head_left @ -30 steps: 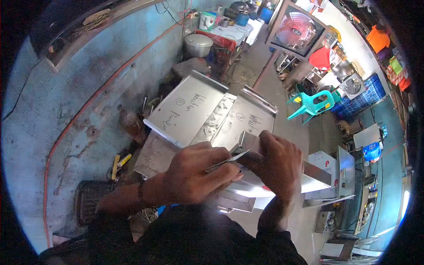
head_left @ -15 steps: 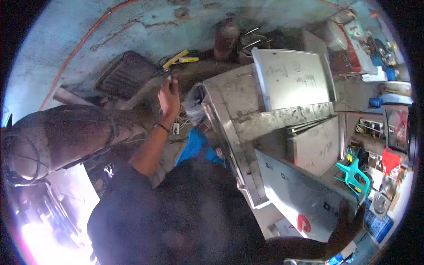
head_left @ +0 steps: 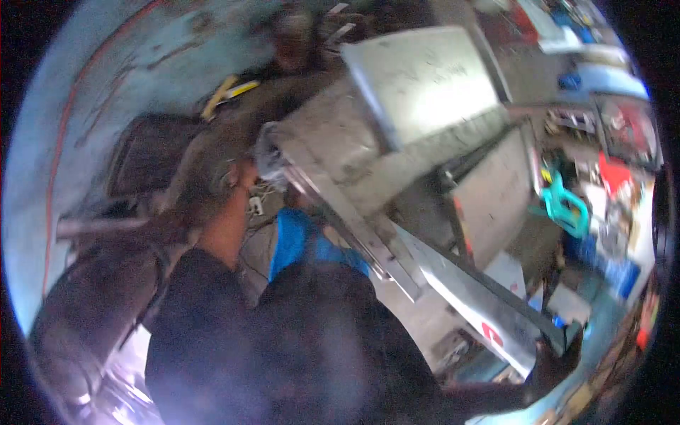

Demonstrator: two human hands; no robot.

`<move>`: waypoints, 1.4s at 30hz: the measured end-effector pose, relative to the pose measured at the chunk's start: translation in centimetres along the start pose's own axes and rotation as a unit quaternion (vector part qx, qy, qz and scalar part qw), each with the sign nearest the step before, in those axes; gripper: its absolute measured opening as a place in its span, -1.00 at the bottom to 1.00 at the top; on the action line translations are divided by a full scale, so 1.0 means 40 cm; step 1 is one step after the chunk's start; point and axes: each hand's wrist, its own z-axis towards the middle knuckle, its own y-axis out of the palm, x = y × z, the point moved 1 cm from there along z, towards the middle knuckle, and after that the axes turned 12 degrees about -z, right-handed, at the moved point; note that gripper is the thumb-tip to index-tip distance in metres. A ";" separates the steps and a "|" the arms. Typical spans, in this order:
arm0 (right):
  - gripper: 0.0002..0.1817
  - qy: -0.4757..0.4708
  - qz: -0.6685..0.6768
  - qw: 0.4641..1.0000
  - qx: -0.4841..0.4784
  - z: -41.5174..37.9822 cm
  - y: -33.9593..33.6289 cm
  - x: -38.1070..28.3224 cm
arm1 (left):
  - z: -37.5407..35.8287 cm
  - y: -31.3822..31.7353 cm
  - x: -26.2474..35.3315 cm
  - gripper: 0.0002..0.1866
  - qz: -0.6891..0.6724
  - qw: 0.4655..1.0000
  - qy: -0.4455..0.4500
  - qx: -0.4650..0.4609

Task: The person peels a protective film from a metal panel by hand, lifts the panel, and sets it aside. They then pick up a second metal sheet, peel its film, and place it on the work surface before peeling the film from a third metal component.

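My right hand (head_left: 556, 363) grips the lower right end of a long silver metal panel (head_left: 474, 301) with a red mark on it. The panel is tilted, its narrow edge turned up, and its other end lies beside the metal workbench (head_left: 343, 149). My left hand (head_left: 243, 176) is low at the left of the bench, near a clear plastic bag (head_left: 270, 150) and white cables; its fingers are smeared by motion. A bent metal sheet with handwriting (head_left: 432, 81) rests on the bench.
A large dark cylinder (head_left: 95, 312) lies at the left. A dark ridged case (head_left: 152, 152) leans by the blue wall. Yellow items (head_left: 230, 93) lie behind the bench. A green plastic stool (head_left: 567, 205) and more metal panels (head_left: 492, 191) are at the right. Blue cloth (head_left: 294, 244) shows near my legs.
The view has turned and shifted. The panel at my right hand has tipped, showing less of its face. My left hand has moved down, closer to the plastic bag.
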 end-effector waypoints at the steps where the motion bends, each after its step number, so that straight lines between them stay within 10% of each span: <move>1: -0.08 -0.018 0.022 0.999 0.031 -0.026 0.014 0.040 | 0.012 0.016 -0.027 -0.72 -0.036 0.999 -0.011 0.023; 6: 0.06 0.008 -0.084 0.992 0.090 -0.095 0.043 0.023 | 0.054 0.067 -0.129 -0.67 -0.102 0.980 0.070 0.159; 9: 0.12 0.083 0.091 0.990 0.075 -0.105 0.060 0.023 | 0.057 0.024 -0.119 -0.65 0.019 0.990 -0.136 -0.026; 12: 0.09 -0.085 0.061 0.994 0.024 -0.092 0.010 -0.101 | 0.071 -0.126 -0.040 -0.66 -0.088 0.983 -0.126 0.102; 17: 0.10 -0.079 0.136 0.983 0.091 -0.082 -0.001 -0.188 | 0.082 -0.552 0.268 -0.65 -0.260 0.927 -0.043 0.266; 22: 0.18 -0.127 0.013 0.966 0.226 -0.123 -0.040 -0.114 | -0.142 -0.906 0.755 -0.29 -0.702 0.666 0.253 -0.006; 27: 0.07 -0.132 0.087 0.966 0.204 -0.184 -0.010 -0.035 | -0.326 -1.039 0.993 -0.22 -0.436 0.721 0.533 -0.079; 31: 0.01 -0.146 0.096 0.940 0.294 -0.272 -0.016 0.090 | -0.331 -0.859 0.966 -0.32 -0.441 0.738 0.460 -0.220; 34: -0.09 0.080 0.276 0.753 0.592 -0.375 0.152 0.225 | -0.299 -0.807 0.886 -0.46 -0.455 0.721 0.471 -0.227; 37: 0.06 0.215 0.316 0.714 0.587 -0.461 0.356 0.332 | -0.296 -0.789 0.894 -0.52 -0.453 0.748 0.468 -0.128; 42: 0.10 0.103 0.545 0.699 0.451 -0.393 0.608 0.225 | -0.304 -0.786 0.913 -0.51 -0.558 0.731 0.374 -0.118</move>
